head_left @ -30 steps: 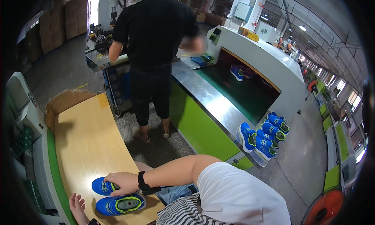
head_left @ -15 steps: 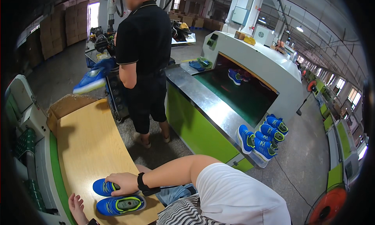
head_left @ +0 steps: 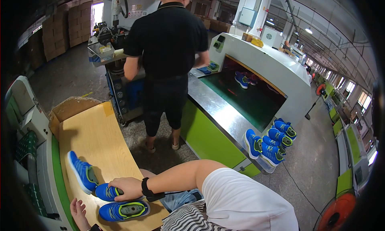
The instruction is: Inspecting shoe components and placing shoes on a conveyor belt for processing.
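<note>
The right hand [head_left: 125,188] lies palm-down over a blue shoe [head_left: 107,192] on the wooden bench [head_left: 94,136], fingers curled over its collar in what looks like a loose hold rather than a tight grip. Just in front of it sits a second blue shoe with a yellow-green lining [head_left: 123,210], sole down, opening up. The left hand [head_left: 78,213] rests at the near edge of the bench, fingers spread and holding nothing, just beside that second shoe. A third blue shoe [head_left: 81,171] lies on its side a little further up the bench, near the first one but not touching it as far as I can tell. So three shoes are on the bench and only one is in hand; I'd judge the handling here is early, with two shoes not yet taken up. Beyond the bench a person in black [head_left: 166,62] stands with their back turned at a machine. To the right runs a green conveyor tunnel [head_left: 256,90], with more blue shoes stacked at its near end [head_left: 269,140].
</note>
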Demonstrator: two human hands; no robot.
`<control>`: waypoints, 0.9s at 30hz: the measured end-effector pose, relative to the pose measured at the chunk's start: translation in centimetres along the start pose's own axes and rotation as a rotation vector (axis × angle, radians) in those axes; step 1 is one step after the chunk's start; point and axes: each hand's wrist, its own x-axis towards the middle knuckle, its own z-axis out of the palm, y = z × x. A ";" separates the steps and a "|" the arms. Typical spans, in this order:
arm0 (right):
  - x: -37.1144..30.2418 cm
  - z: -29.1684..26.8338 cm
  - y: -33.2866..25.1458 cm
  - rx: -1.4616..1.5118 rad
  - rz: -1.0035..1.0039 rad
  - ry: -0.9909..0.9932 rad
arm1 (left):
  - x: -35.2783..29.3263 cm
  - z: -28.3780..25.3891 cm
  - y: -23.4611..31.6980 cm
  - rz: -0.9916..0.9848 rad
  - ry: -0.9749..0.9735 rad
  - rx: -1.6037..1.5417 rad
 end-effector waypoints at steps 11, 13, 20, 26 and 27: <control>0.0 -0.2 -0.3 0.015 -0.003 -0.016 | -0.2 -0.2 0.0 0.003 0.011 0.020; 0.0 -0.2 -0.3 0.009 -0.008 -0.016 | -0.2 -0.1 0.1 0.001 0.011 0.028; -0.1 0.5 0.6 -0.031 -0.198 0.213 | -0.3 -0.1 0.1 0.014 0.006 0.039; -0.3 0.5 0.5 -0.013 -0.173 0.211 | -0.3 -0.2 0.1 0.007 0.006 0.043; -0.3 0.6 0.5 -0.014 -0.178 0.213 | -0.2 -0.2 0.0 0.008 0.002 0.044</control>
